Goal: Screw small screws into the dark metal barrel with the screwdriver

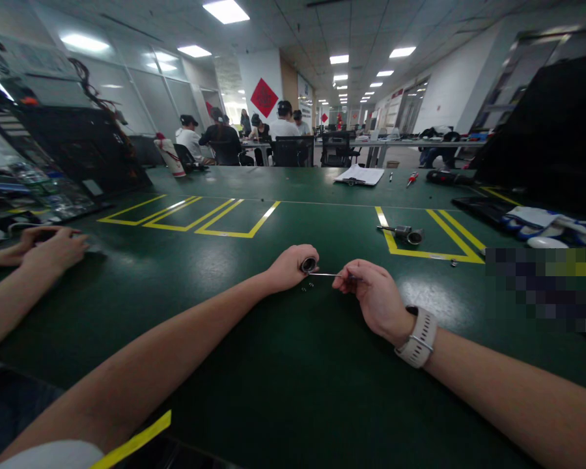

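1. Yellow strip at near left, by the left forearm; can't tell what it lies on.
2. Pale watch on right wrist.
3. Left hand clamped on metal cup, open round end showing, over the middle of the counter.
4. Right hand closed, fingers together on thin rod. Rod points left, tip at the cup's lower rim; can't tell if touching.
5. Two tiny bits on counter, just below the cup and left hand.
6. Other person's hands over left edge of counter, close together; what they hold is unclear.
7. One more tiny bit toward right edge, by the tape corner.
8. Metal part with thin shaft, lying on its side inside right tape marks, shaft crossing the tape's left line.
9. Right edge: white mouse, blue-white gloves just behind it.
10. Left tape marks on counter, left of middle.
11. Toward far edge: clipboard with papers, pen, red tool, black tool in a row to the right.
12. Pale bottle at far left corner.
13. Beyond far edge: seated people, black chairs.
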Demonstrator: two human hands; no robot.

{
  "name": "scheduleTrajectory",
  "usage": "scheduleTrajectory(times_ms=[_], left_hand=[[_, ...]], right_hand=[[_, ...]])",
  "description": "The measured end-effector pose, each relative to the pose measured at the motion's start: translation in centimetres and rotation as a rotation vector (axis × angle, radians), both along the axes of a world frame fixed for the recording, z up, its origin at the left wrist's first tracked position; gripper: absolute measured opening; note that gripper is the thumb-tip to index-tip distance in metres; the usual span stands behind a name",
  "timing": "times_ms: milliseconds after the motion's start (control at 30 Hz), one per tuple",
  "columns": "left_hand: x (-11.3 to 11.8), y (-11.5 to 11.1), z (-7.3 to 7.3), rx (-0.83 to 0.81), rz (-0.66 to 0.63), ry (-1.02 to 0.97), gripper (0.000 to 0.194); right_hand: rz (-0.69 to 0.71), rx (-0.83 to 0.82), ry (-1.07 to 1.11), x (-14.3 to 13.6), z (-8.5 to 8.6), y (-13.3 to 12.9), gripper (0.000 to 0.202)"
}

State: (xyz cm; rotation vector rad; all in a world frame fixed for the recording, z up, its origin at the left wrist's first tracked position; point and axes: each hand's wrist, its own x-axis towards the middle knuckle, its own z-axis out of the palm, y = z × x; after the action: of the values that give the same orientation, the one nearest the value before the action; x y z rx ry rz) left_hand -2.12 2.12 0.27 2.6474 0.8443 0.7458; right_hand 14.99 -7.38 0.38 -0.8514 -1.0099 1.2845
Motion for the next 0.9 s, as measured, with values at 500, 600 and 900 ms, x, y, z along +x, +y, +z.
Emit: scheduleTrajectory(times_ms=[500,600,900], left_hand=[[-0.16,-0.29,-0.08,0.039,0.177,-0.043,0.014],[-0.13,-0.57,0.00,0.041,0.131,-0.013,0.016],[-0.06,-0.84,0.19,0.034,0.133,0.038,0.010]], right_hand=[[0.003,0.015,-0.210,-0.17,-0.31,-0.21,0.019],[0.007,0.023,-0.238,-0.24,-0.25,-0.21,0.019],[-0.084,0.037,-0.193,-0.19,-0.43,-0.16,0.018]])
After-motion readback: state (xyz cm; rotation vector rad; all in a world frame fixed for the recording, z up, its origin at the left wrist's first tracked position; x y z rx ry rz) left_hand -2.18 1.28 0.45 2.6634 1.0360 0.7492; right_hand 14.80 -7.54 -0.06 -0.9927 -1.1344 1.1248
